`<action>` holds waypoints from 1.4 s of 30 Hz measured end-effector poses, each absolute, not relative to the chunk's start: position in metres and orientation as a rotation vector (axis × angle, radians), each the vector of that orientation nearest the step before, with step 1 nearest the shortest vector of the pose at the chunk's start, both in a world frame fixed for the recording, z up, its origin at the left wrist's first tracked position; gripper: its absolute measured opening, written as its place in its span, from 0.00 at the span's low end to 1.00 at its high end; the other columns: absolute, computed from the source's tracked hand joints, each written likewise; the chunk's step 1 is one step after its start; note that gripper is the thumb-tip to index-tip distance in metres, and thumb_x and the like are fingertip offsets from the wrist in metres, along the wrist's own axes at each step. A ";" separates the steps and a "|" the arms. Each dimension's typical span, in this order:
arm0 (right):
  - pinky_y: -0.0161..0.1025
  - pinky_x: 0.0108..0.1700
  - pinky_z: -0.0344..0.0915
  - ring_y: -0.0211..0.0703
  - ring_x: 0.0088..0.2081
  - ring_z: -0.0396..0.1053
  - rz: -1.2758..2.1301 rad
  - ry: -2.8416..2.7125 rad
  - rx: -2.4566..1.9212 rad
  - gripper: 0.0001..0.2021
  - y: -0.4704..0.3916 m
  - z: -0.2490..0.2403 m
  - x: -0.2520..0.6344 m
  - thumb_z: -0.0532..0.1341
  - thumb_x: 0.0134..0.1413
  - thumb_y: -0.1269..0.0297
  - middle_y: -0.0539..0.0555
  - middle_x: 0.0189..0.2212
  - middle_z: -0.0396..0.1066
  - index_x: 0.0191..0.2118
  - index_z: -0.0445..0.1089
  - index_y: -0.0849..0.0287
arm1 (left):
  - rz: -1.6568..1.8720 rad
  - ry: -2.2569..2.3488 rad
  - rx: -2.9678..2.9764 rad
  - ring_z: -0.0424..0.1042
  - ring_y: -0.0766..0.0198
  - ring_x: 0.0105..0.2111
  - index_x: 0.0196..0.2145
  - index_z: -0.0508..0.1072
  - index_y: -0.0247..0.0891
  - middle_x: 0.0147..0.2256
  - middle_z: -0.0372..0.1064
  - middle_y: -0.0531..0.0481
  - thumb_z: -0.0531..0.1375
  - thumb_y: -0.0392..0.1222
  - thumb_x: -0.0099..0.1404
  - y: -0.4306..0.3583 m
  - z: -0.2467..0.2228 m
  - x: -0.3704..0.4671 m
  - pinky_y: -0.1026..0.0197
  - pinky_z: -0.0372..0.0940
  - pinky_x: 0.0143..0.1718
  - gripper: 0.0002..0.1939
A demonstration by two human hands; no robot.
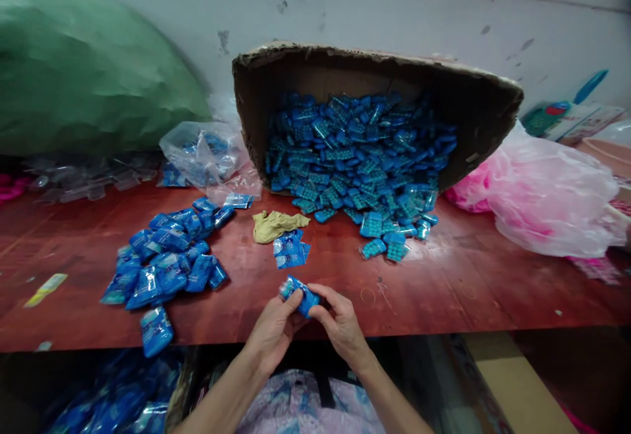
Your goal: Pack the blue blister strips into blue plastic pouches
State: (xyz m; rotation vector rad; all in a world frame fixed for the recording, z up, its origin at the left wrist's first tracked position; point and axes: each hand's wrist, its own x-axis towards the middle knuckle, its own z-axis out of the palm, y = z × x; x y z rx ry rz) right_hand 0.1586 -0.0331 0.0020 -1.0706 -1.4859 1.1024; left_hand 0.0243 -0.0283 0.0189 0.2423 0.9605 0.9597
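Between my two hands is a small blue packet [306,298], held just over the table's front edge. My left hand [274,330] grips its left side with the thumb on top. On the right end, the thumb and fingers of my right hand [341,321] pinch it. Flat blue printed wrappers [290,251] lie just beyond, beside a crumpled yellow-green cloth [277,225]. To the left is a heap of filled blue packets [170,256], with one packet [156,331] at the table edge. Blue-and-teal dotted pieces [372,223] spill toward me from a carton.
The cardboard carton [493,102] lies on its side, mouth toward me, full of dotted pieces. A clear bag [197,158] of blue wrappers sits left of it. Right stands a translucent bag with pink contents [552,191]. A big green sack [93,72] leans at the back left.
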 end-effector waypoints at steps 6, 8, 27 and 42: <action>0.37 0.40 0.66 0.42 0.37 0.69 1.083 -1.395 -1.120 0.10 -0.037 -0.006 0.150 0.58 0.52 0.65 0.52 0.37 0.72 0.42 0.69 0.54 | 1.049 1.072 0.251 0.70 0.67 0.26 0.28 0.71 0.33 0.26 0.71 0.51 0.64 0.43 0.49 -0.031 0.024 0.030 0.63 0.65 0.32 0.11; 0.33 0.30 0.67 0.37 0.28 0.68 1.195 -1.274 -1.144 0.12 -0.035 -0.008 0.149 0.57 0.52 0.63 0.51 0.33 0.71 0.43 0.68 0.55 | 1.019 1.034 0.282 0.70 0.67 0.27 0.29 0.71 0.33 0.27 0.72 0.50 0.63 0.43 0.50 -0.029 0.026 0.028 0.63 0.65 0.33 0.11; 0.27 0.17 0.58 0.30 0.16 0.56 1.514 -1.123 -1.154 0.15 -0.037 -0.008 0.145 0.55 0.53 0.58 0.43 0.17 0.58 0.45 0.64 0.58 | 1.051 1.071 0.406 0.66 0.67 0.23 0.27 0.69 0.33 0.24 0.68 0.51 0.62 0.46 0.50 -0.034 0.022 0.031 0.62 0.62 0.28 0.12; 0.31 0.25 0.65 0.37 0.28 0.66 1.439 -1.151 -1.126 0.14 -0.044 0.002 0.135 0.61 0.46 0.67 0.51 0.33 0.69 0.42 0.67 0.56 | 1.248 1.526 0.856 0.66 0.62 0.27 0.29 0.75 0.37 0.24 0.71 0.52 0.61 0.48 0.50 -0.018 0.009 0.009 0.65 0.59 0.28 0.12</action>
